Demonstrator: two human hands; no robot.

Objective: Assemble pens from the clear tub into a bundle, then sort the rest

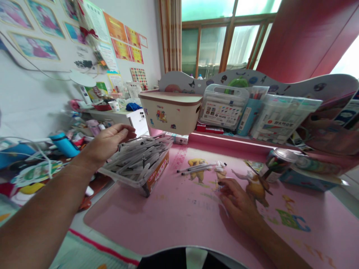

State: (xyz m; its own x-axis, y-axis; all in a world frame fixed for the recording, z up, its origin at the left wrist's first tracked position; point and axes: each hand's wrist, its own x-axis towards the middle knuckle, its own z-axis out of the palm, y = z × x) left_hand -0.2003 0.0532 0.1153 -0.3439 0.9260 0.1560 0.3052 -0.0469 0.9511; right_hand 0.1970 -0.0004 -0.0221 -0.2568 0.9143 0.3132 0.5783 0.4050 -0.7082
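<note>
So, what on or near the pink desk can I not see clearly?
In the head view:
What the left hand touches, if anything: its own fingers hide this.
Whether the right hand grips something: its back hides this.
Clear container, floor: covered by heaped pens.
Cream box, inside: hidden by its lid.
Marker case, small lettering: too small.
Right forearm: cut by bottom edge.

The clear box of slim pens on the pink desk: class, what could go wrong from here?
1. The slim pens are heaped up to the rim of the clear box, so a knock from the left hand beside it might spill some.
2. The box stands near the left edge of the pink desk; spilled pens could drop off that side.
3. The loose pens lie close to the right hand, which might nudge them and set them rolling.
</note>
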